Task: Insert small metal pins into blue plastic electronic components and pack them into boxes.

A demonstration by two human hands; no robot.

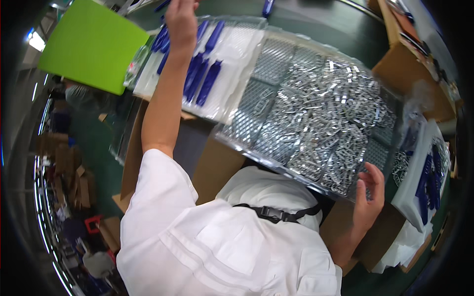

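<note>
My left arm reaches across a white tray (239, 64) on the left, and my left hand (181, 22) is at the upper edge of the picture. Its fingers are mostly cut off, so what they hold, if anything, is hidden. Several slim dark-blue plastic pieces (208, 83) lie in the white tray under and beside that forearm. My right hand (369, 195) is by the near right corner of a clear compartmented tray (270, 58), its curved fingers and thumb apart with nothing between them. Heaped in the clear tray are many small shiny metal parts (323, 113).
A bright green panel (94, 47) stands at the far left. Cardboard boxes (414, 74) are at the far right. On the right a white container (412, 182) holds more dark-blue pieces. Another blue piece (267, 8) lies on the green table (316, 17) beyond the trays.
</note>
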